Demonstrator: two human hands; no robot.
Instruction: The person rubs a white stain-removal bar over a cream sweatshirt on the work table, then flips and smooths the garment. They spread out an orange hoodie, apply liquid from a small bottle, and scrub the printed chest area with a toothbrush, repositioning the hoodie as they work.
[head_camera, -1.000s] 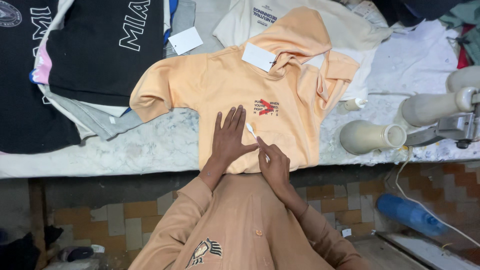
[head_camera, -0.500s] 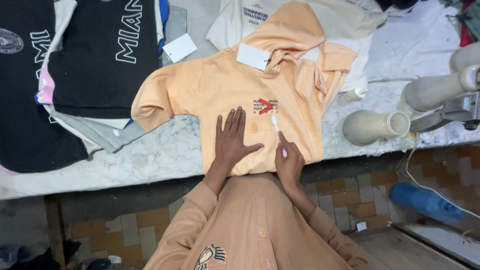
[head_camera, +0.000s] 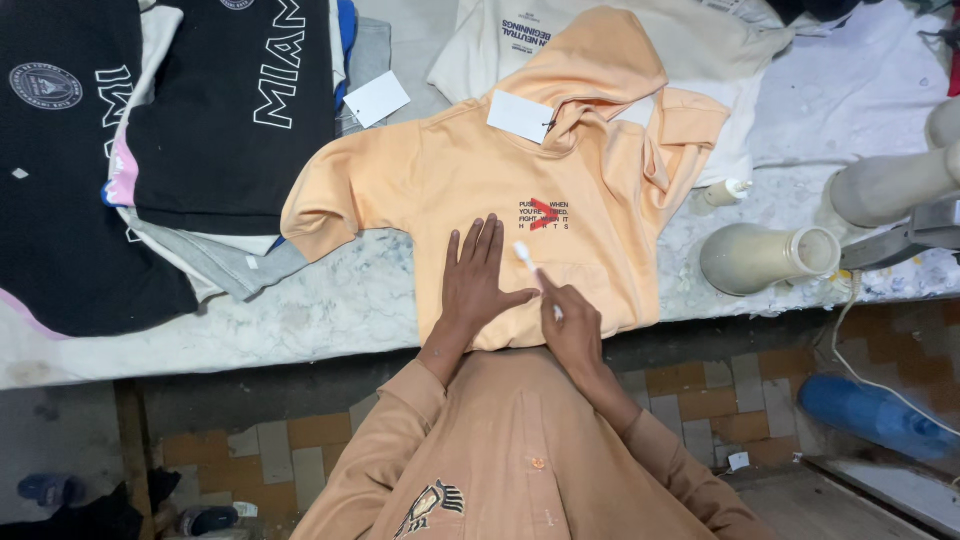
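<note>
So there's a peach hoodie (head_camera: 560, 180) laid flat, front up, on a pale marbled table (head_camera: 330, 300), hood pointing away from the person and the hem at the near edge. It has a small dark chest print with a red mark, and a white tag (head_camera: 519, 116) sits at the neck. The left hand (head_camera: 478, 283) lies flat on the lower front, fingers straight and close together, thumb out to the side, pressing the fabric. The right hand (head_camera: 570, 322) is just beside it, fingers curled around a thin white stick-like tool (head_camera: 527, 258) whose tip touches the fabric below the print; can't tell exactly what it is. Left of the hoodie is a pile of black garments (head_camera: 150, 130) with white lettering over grey ones. A cream garment (head_camera: 700, 40) lies behind. On the right, pale cone-shaped thread spools (head_camera: 765, 258) lie on their sides.
</note>
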